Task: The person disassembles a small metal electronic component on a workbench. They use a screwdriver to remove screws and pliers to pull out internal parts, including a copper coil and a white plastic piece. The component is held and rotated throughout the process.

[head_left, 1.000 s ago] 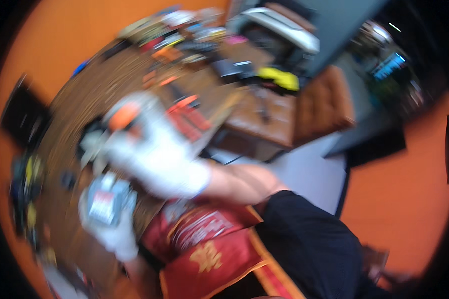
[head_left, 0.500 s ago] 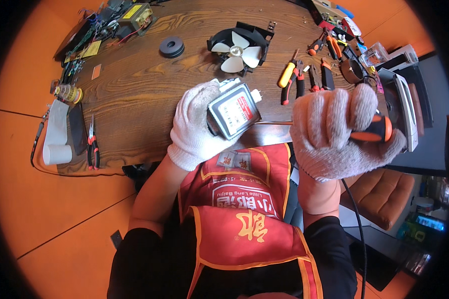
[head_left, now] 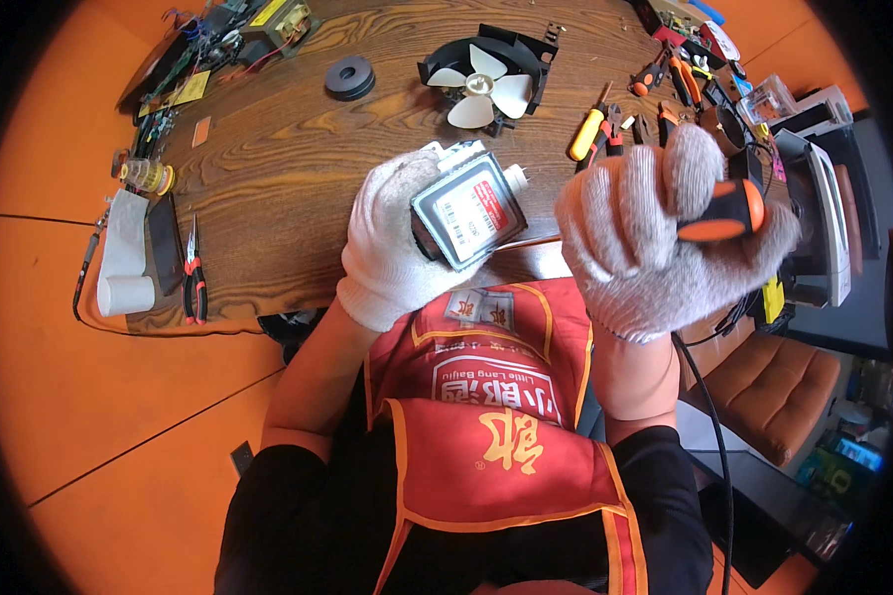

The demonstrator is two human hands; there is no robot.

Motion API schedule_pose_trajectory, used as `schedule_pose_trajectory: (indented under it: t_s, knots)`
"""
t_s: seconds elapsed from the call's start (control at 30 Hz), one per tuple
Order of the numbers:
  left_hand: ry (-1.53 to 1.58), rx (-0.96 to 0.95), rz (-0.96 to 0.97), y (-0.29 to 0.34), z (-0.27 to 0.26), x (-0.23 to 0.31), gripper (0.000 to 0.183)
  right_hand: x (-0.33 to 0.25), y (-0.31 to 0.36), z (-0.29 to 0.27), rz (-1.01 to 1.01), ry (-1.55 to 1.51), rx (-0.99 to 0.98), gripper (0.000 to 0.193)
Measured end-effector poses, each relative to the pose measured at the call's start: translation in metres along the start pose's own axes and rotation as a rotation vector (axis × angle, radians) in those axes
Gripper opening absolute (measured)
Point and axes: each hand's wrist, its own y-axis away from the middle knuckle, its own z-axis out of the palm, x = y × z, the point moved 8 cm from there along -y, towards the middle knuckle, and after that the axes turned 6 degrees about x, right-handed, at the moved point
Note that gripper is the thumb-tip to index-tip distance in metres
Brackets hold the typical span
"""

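1. Left grip [head_left: 389, 243]: gloved, grasping the boxy metal component [head_left: 468, 215] over the near part of the surface [head_left: 268, 198].
2. Right grip [head_left: 655, 238], 3 o'clock from the component: clenched around the orange-black screwdriver [head_left: 728, 210]; shaft points to 9 o'clock, tip contact unclear.
3. Pliers [head_left: 193, 266]: 9 o'clock, lying on the surface.
4. Yellow-handled screwdriver [head_left: 586, 133]: 2 o'clock.
5. White-bladed fan [head_left: 479, 84]: 12 o'clock.
6. Dark ring [head_left: 351, 90]: 11 o'clock.

Fan [head_left: 479, 85] lay on the table [head_left: 268, 188], beyond the left hand [head_left: 389, 243]; ring [head_left: 351, 91] sat left of it, screwdriver [head_left: 586, 135] right. Pliers [head_left: 192, 283] lay near the table's left front edge.
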Motion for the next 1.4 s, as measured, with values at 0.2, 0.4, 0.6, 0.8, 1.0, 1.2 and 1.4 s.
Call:
schedule_pose_trajectory:
  t_s: [0.2, 0.4, 0.6, 0.8, 1.0, 1.2, 1.4]
  knots:
    - [-0.033, -0.112, -0.038, -0.002, 0.005, 0.0, 0.088, -0.006, 0.011, -0.019, 0.014, -0.199, -0.001, 0.077]
    - [-0.028, -0.163, -0.067, -0.003, 0.006, 0.001, 0.084, -0.004, 0.059, -0.013, 0.012, -0.218, 0.163, 0.067]
    - [-0.03, -0.067, 0.017, -0.003, 0.003, 0.008, 0.096, -0.028, 0.041, -0.012, -0.281, 0.006, 0.168, 0.053]
    - [-0.024, -0.097, -0.011, -0.004, 0.004, 0.006, 0.097, -0.043, 0.009, 0.009, -0.362, 0.048, 0.064, 0.048]
    - [0.054, -0.019, 0.196, 0.0, -0.005, 0.021, 0.068, -0.055, 0.004, 0.011, -0.383, 0.16, -0.035, 0.044]
    - [-0.09, -0.097, 0.348, 0.01, -0.004, 0.036, 0.05, -0.069, 0.026, 0.013, -0.336, 0.247, -0.051, 0.04]
    - [-0.16, -0.155, 0.401, 0.012, -0.001, 0.045, 0.046, -0.069, 0.036, 0.007, -0.303, 0.283, -0.321, 0.041]
